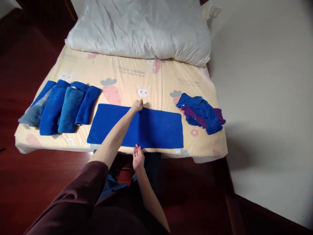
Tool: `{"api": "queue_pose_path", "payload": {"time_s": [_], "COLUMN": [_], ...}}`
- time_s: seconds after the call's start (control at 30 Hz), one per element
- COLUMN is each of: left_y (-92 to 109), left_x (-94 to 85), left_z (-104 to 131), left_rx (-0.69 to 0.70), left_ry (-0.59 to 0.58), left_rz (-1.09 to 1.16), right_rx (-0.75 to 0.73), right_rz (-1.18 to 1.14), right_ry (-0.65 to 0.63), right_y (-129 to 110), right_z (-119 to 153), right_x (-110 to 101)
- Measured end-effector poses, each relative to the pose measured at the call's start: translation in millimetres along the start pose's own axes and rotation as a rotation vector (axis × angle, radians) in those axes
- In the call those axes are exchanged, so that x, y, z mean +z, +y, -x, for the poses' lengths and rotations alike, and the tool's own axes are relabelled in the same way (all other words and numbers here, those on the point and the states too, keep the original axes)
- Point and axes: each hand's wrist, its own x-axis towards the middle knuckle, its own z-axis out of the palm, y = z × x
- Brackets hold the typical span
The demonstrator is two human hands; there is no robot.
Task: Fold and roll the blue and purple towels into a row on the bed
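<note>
A blue towel lies spread flat near the front edge of the bed, longer from side to side. Across it reaches my left arm, and my left hand is closed on the towel's far edge near its middle. At the near edge, almost straight below, is my right hand, palm up, with its fingertips pinched at the towel's rim. The towel's surface between the hands looks smooth, with a darker band of shadow right of the left hand.
Several rolled or folded blue towels lie side by side on the left of the bed. A crumpled heap of blue and purple cloths is on the right. Behind lies a pale grey quilt; a white wall stands at the right.
</note>
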Motion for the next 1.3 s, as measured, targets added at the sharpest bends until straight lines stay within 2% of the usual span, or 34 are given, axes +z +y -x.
{"api": "queue_pose_path", "payload": {"time_s": [0.23,0.37,0.57,0.67,0.83,0.97,1.03,1.1,1.17,1.3], "left_y": [-6.5,-10.5,-6.3,2.5,22.6,35.0,37.2,36.5,33.5,25.5], "left_x": [8.8,11.3,-5.7,-19.9,-56.1,-95.1,-116.2,-138.5,-162.9,-219.7], "left_z": [-0.1,1.0,10.4,22.0,54.1,88.9,107.0,124.7,142.2,180.3], "left_rx": [0.049,0.082,0.169,0.183,0.172,0.207,0.228,0.259,0.295,0.405], "left_ry": [0.071,0.130,0.212,0.237,0.278,0.312,0.330,0.359,0.394,0.448], "left_rz": [0.078,0.160,0.268,0.343,0.443,0.547,0.621,0.716,0.824,0.991], "right_rx": [-0.032,-0.118,-0.360,-0.537,-0.753,-0.934,-0.997,-1.046,-1.115,-1.374], "right_rz": [0.018,0.084,0.278,0.427,0.535,0.489,0.453,0.378,0.300,0.311], "right_ry": [-0.010,0.015,0.062,0.136,0.208,0.222,0.241,0.266,0.270,0.147], "right_y": [6.5,13.3,10.6,1.6,-15.1,-29.8,-45.1,-70.1,-106.0,-201.6], "right_z": [1.5,-2.9,3.5,13.9,36.4,54.1,61.2,68.4,77.6,106.3], "right_x": [-2.4,-1.4,-4.9,-6.4,-0.3,5.6,7.6,11.0,18.3,49.3]}}
